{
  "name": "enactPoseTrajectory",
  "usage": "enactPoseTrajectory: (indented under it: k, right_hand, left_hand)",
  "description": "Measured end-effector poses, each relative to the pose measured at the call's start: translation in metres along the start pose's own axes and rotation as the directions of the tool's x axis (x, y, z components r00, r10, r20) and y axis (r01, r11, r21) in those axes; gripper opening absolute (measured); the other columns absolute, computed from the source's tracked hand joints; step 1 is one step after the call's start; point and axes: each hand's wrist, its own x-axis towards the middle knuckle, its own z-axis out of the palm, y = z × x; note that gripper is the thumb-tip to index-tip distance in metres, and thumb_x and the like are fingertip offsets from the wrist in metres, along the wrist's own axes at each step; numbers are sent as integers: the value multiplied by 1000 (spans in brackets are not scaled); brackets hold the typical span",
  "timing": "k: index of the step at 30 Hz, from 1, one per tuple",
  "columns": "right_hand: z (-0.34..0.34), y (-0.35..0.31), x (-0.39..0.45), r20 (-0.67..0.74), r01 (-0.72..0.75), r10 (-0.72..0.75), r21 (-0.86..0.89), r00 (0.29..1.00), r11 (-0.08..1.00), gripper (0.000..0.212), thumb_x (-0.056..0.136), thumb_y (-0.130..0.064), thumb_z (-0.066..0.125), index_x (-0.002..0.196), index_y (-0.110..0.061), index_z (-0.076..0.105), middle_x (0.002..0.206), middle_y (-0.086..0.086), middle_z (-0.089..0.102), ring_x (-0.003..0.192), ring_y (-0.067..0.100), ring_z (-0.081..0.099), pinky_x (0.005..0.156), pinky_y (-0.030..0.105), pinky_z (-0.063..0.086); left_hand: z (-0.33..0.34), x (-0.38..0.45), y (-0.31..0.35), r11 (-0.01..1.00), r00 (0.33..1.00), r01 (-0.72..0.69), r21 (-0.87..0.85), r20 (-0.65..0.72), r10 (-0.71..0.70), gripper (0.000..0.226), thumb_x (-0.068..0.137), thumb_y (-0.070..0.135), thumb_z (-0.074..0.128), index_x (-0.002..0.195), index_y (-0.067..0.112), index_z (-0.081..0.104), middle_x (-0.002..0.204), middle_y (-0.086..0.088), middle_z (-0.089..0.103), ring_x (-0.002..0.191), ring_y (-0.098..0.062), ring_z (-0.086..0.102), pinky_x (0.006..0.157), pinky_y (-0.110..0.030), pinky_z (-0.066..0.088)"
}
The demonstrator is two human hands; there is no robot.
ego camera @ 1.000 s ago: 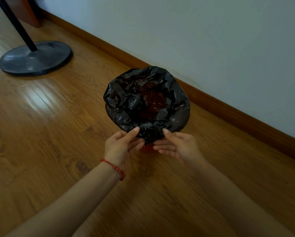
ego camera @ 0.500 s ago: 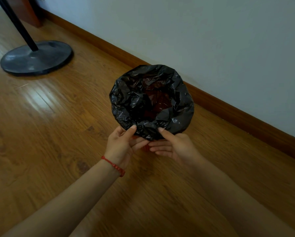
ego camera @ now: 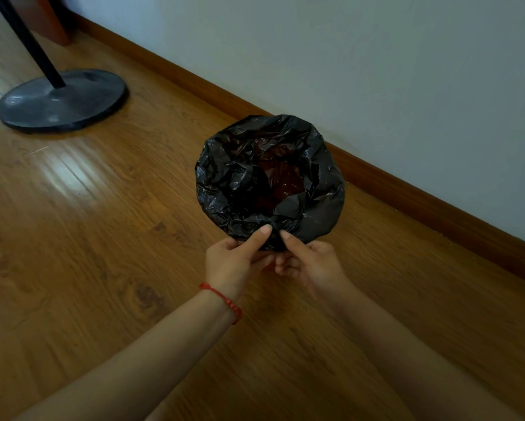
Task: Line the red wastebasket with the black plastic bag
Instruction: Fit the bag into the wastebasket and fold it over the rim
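Both hands, left hand (ego camera: 235,261) and right hand (ego camera: 312,265), pinch the black plastic bag (ego camera: 233,177) at the red wastebasket's (ego camera: 285,180) near rim.

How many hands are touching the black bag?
2. The left hand and the right hand both pinch the black bag at its near rim, side by side.

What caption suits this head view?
Both hands, left hand and right hand, pinch the black plastic bag at the basket's near rim.
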Motion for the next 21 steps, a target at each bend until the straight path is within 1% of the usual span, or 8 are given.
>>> enactPoseTrajectory:
  k: [3, 5, 7, 9, 13, 16, 18, 21]
  right_hand:
    - [0, 2, -1, 12, 29, -29, -15, 1000, 999, 25, 88, -19, 53, 69, -3, 61, 50, 1, 57, 47, 12, 53, 50, 21, 46]
    - [-2, 3, -2, 36, 52, -51, -17, 998, 999, 20, 87, -15, 53, 72, -3, 62, 53, 1, 59, 50, 12, 54, 52, 21, 47]
    - [-5, 4, -2, 46, 72, -71, -13, 996, 997, 16, 85, -11, 54, 75, -3, 64, 56, 0, 64, 53, 12, 57, 54, 20, 49]
    - [-7, 6, -1, 39, 100, -100, -17, 994, 995, 13, 83, -8, 57, 74, -5, 66, 58, 1, 67, 56, 11, 60, 55, 19, 50]
    - [-13, 8, 1, -14, 141, -142, -82, 990, 987, 12, 72, -17, 63, 64, -11, 68, 59, 1, 70, 55, 11, 61, 57, 21, 50]
    - [-16, 9, 1, -31, 156, -162, -143, 986, 977, 15, 76, -17, 63, 63, -13, 69, 60, 1, 70, 56, 12, 62, 58, 23, 51]
    - [-17, 9, -2, -34, 155, -164, -188, 986, 970, 17, 79, -15, 62, 64, -13, 69, 60, 1, 71, 55, 11, 62, 58, 22, 50]
    - [-19, 2, -10, -35, 131, -142, -227, 989, 965, 20, 75, -26, 64, 65, -9, 69, 55, 2, 69, 51, 11, 61, 54, 19, 50]
  left_hand:
    - [-1, 3, 2, 1000, 1000, 8, -26, -12, -8, 13, 78, 8, 66, 75, 0, 56, 77, -15, 64, 66, -20, 66, 57, -23, 58]
    - [-5, 4, 3, 999, 1000, 20, -35, 16, -19, 11, 79, 7, 64, 79, -2, 57, 79, -16, 65, 64, -19, 68, 57, -23, 58]
    - [-9, 4, 3, 999, 998, 22, -32, 51, -20, 16, 81, 6, 62, 89, -7, 59, 81, -17, 66, 63, -18, 69, 58, -23, 58]
    - [-11, 5, 3, 999, 996, 14, -43, 85, -10, 15, 82, 5, 59, 92, -7, 59, 79, -14, 69, 64, -18, 70, 60, -24, 58]
    - [-13, 6, 5, 997, 990, -6, -74, 141, 16, 7, 86, 2, 52, 88, -3, 58, 76, -13, 70, 64, -17, 70, 61, -24, 58]
    - [-14, 7, 3, 997, 982, -27, -78, 183, 41, 8, 87, 1, 49, 90, 0, 57, 71, -8, 73, 65, -16, 70, 62, -24, 58]
    - [-16, 9, 3, 995, 979, -41, -86, 195, 58, 10, 88, 0, 49, 93, 0, 57, 72, -7, 74, 68, -17, 71, 63, -24, 58]
    - [-20, 13, 4, 993, 976, -69, -96, 198, 87, 14, 87, 1, 49, 98, -2, 57, 78, -8, 74, 72, -18, 71, 65, -25, 58]
